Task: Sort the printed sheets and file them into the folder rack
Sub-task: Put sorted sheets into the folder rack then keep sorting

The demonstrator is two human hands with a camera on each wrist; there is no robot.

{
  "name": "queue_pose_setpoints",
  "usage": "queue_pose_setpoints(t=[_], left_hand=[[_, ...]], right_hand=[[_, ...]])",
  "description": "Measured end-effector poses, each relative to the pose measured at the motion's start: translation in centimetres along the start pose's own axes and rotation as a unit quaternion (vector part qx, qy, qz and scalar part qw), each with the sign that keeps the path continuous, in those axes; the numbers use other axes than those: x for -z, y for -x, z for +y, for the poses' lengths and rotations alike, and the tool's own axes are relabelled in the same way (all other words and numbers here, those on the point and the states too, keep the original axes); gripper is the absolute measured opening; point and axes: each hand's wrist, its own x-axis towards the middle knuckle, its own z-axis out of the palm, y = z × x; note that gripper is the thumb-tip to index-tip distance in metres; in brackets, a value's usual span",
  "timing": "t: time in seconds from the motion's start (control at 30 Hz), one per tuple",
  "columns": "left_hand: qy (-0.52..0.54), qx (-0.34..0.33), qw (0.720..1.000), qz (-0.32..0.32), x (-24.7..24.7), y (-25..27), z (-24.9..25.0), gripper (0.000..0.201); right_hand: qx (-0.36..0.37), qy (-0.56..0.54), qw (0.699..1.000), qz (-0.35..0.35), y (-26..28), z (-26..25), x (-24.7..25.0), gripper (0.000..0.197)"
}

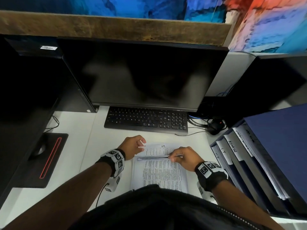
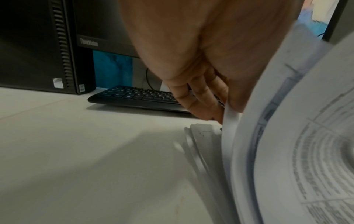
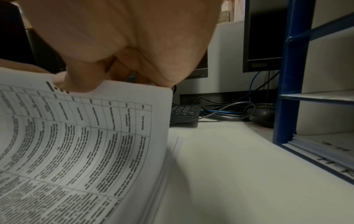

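A stack of printed sheets (image 1: pixel 159 173) lies on the white desk in front of me. Its top sheet (image 3: pixel 86 136) is lifted at the far edge and curls back toward me. The sheet beneath (image 1: pixel 163 149) shows an "I.T." heading. My right hand (image 1: pixel 172 157) pinches the far edge of the top sheet between thumb and fingers (image 3: pixel 76 84). My left hand (image 1: pixel 142 146) pinches the same sheet's far left corner (image 2: pixel 229 119). The blue folder rack (image 1: pixel 274 146) stands at the right, with slots labelled "ADMIN" and "I T" holding papers.
A black keyboard (image 1: pixel 146 121) lies just beyond the stack, under a dark monitor (image 1: pixel 142 75). A mouse (image 1: pixel 216 127) and cables sit between the keyboard and the rack. A black mouse pad (image 1: pixel 48 160) lies at the left, near a computer tower (image 2: pixel 38 45).
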Motion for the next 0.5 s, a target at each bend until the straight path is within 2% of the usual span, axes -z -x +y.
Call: queue_pose_setpoints(t=[0.1, 0.2, 0.33, 0.5], left_hand=[[-0.019, -0.021, 0.999, -0.038, -0.4, 0.2, -0.5, 0.031], [-0.055, -0.034, 0.994, -0.092, -0.5, 0.6, -0.5, 0.028], [-0.049, -0.054, 0.992, -0.106, -0.3, 0.9, -0.4, 0.027], [-0.036, -0.030, 0.992, -0.118, -0.4, 1.1, -0.6, 0.036]], right_hand=[[0.020, 0.022, 0.999, 0.012, 0.1, 0.1, 0.1, 0.014], [0.053, 0.075, 0.995, 0.035, 0.2, 0.4, 0.2, 0.018], [0.072, 0.106, 0.991, 0.050, -0.1, 0.5, 0.0, 0.022], [0.062, 0.067, 0.995, 0.031, -0.3, 0.3, -0.3, 0.020]])
